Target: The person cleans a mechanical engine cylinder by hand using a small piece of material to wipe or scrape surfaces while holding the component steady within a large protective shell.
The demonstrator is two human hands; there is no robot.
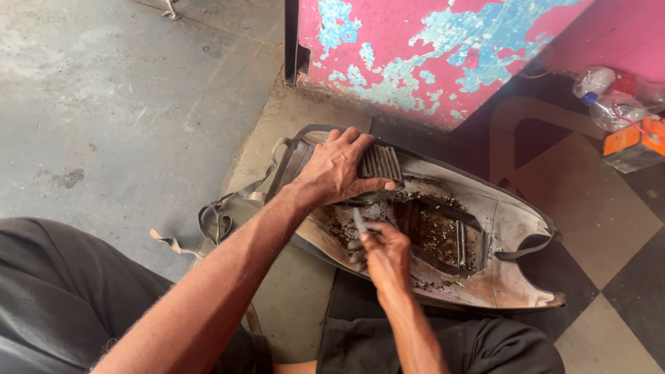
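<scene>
Upturned grimy grey plastic seat base (506,228), debris-flecked inside. Left hand (339,170) pressed flat on ribbed end, fingers together. Right hand (384,253) clamped around thin metal tool (359,221).

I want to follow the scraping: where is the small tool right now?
In the head view the thin tool sits just right of centre, gripped in the right hand, its tip over the dirty seat pan, just below the left hand.

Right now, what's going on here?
A person sits on the floor over an upturned, dirty seat base. The left hand presses flat on its ribbed end, holding it down. The right hand grips a thin metal tool, its tip in the grimy middle recess. Loose cover material hangs off the left side, near a peeling pink door.
</scene>
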